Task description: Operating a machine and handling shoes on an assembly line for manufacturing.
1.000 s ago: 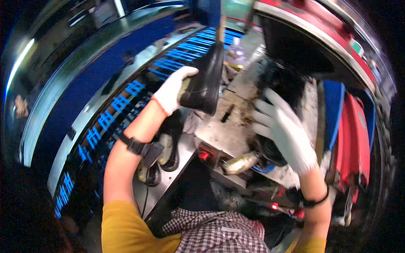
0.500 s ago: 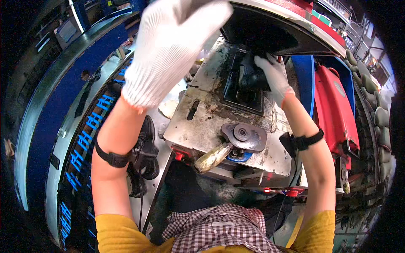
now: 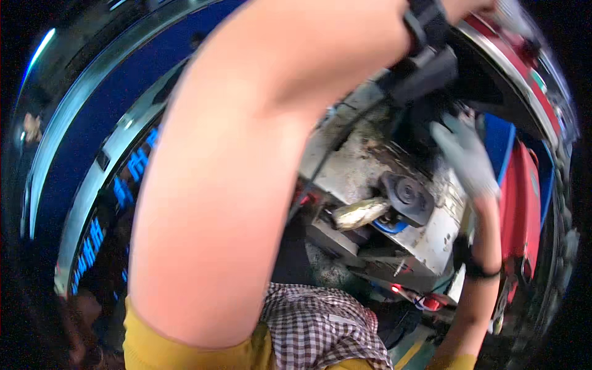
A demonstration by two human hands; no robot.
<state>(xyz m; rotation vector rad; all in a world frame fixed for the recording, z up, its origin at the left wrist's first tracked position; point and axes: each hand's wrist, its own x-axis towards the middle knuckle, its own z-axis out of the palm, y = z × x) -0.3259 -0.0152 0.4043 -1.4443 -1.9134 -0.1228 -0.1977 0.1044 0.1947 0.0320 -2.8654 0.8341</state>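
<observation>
My left arm crosses the upper middle of the view, bare below a yellow sleeve, with a black strapped device near the wrist. Far at the upper right, my left hand [image 3: 513, 17] shows as a white-gloved blur by the red-edged overhead part [image 3: 536, 92] of the machine; its fingers are smeared. My right hand [image 3: 465, 157], also in a white glove, reaches over the worn metal table [image 3: 339, 154]. Its thumb and fingers are apart at a black object [image 3: 419, 126] in deep shadow under the overhead part. Whether they touch it is unclear.
Nearer me, a dark metal clamp [image 3: 407, 196] with a pale wrapped handle [image 3: 361, 214] sits at the table's front edge. A red casing [image 3: 521, 203] and a blue panel [image 3: 498, 139] stand at the right. A blue-sided rack [image 3: 142, 80] curves along the left.
My left arm has swung up and to the right, carrying the hand to the upper right. The view has turned, so the table and right hand appear farther right.
</observation>
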